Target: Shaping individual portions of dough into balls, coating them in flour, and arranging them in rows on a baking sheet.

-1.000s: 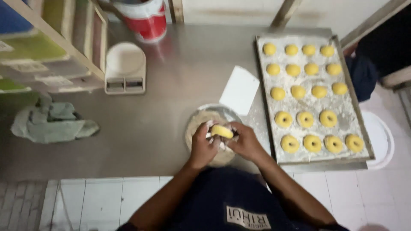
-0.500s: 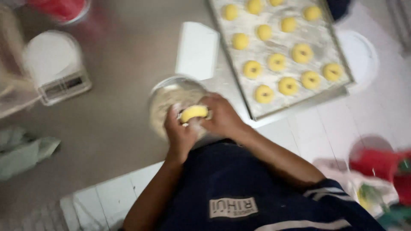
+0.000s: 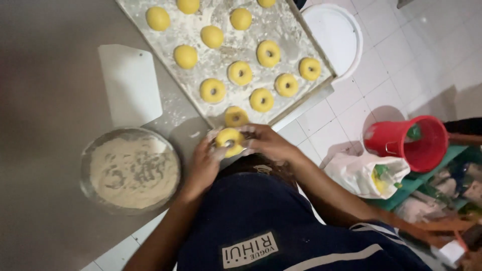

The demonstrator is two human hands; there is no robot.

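Both hands, left hand (image 3: pixel 203 163) and right hand (image 3: pixel 266 143), close their grip on one yellow dough ring (image 3: pixel 229 139) just below the floured tray (image 3: pixel 211 20), beside the flour bowl (image 3: pixel 88 160).

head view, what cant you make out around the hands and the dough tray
- Underside of the dough ring: covered by the left hand and right hand.
- Far rows of the floured tray: cut off by the top edge.
- Things beside the red bucket: blurred, kinds unclear.
- White round lid: partly behind the tray.
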